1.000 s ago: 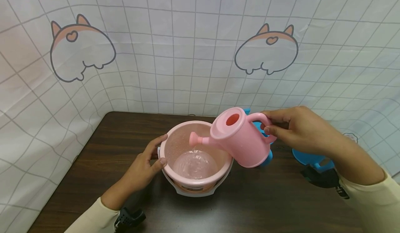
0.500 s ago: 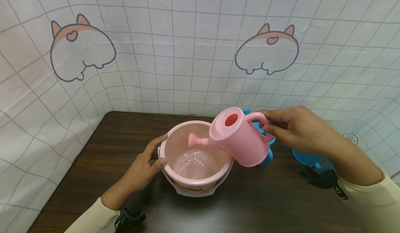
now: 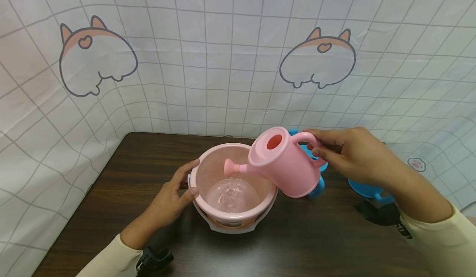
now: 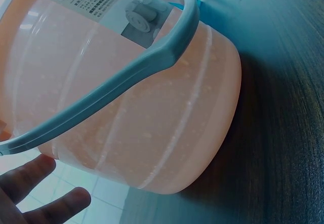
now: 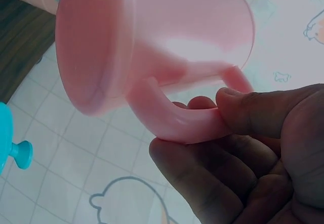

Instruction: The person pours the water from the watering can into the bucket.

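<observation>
A pale pink bucket [image 3: 230, 216] stands on the dark table, with rippling clear water [image 3: 232, 196] in its bottom. My left hand [image 3: 169, 198] rests against its left rim, thumb and fingers spread; two of those fingers [image 4: 66, 206] look fairly straight in the left wrist view. My right hand [image 3: 346, 153] grips the handle of a pink watering can [image 3: 286, 165] with thumb and curled fingers. The can is tilted left, its rose [image 3: 230, 168] over the bucket's opening. In the right wrist view the handle [image 5: 177, 125] lies between thumb and fingers. Any falling stream is too faint to make out.
Blue plastic pieces [image 3: 317, 187] show partly behind the can. Another blue item with a handle [image 3: 366, 189] sits by my right forearm. The bucket's grey carrying handle [image 4: 126, 79] hangs down its side. A white gridded cloth [image 3: 223, 62] surrounds the table [image 3: 148, 153].
The watering can and my right hand have drifted very slightly left and up. Ripples in the bucket have changed shape. My left hand stays in place.
</observation>
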### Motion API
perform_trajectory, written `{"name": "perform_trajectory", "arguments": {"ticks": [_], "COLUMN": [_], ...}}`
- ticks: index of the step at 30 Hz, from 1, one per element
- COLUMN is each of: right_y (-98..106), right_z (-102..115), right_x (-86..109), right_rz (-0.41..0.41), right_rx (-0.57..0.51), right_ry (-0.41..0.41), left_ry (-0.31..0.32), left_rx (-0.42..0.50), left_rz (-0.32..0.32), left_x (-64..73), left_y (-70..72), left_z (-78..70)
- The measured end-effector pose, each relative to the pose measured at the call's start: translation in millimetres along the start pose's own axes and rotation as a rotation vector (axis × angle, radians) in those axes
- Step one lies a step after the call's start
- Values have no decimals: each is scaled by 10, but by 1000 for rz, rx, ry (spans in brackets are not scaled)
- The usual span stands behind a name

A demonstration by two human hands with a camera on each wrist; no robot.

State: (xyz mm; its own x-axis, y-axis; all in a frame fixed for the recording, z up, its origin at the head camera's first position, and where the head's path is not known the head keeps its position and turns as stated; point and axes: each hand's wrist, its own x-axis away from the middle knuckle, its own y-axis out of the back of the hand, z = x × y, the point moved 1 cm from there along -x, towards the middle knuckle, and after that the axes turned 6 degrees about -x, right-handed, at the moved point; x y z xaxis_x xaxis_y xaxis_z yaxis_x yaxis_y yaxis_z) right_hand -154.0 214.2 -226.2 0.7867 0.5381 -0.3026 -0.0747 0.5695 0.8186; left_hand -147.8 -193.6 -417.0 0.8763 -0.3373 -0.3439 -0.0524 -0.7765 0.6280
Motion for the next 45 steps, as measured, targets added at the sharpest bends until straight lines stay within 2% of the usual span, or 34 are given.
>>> {"name": "perform_trajectory", "arguments": {"ticks": [10,25,33,45], "right_y": [-14,-11,-13,-18], "right_z": [19,31,37,46], "right_x": [-6,-10,-20,-41], "right_rz": [-9,-9,-14,-12], "right_rx": [-24,29,59,47], "right_ry": [22,3,29,31], "left_ry": [1,3,0,3], "left_rx": [-1,-2,-4,-8], "left_rz": [0,-1,-2,0], "left_x": [-8,-8,-3,3], "left_y": [9,2,-3,-6], "left_z": [5,10,9,9]}}
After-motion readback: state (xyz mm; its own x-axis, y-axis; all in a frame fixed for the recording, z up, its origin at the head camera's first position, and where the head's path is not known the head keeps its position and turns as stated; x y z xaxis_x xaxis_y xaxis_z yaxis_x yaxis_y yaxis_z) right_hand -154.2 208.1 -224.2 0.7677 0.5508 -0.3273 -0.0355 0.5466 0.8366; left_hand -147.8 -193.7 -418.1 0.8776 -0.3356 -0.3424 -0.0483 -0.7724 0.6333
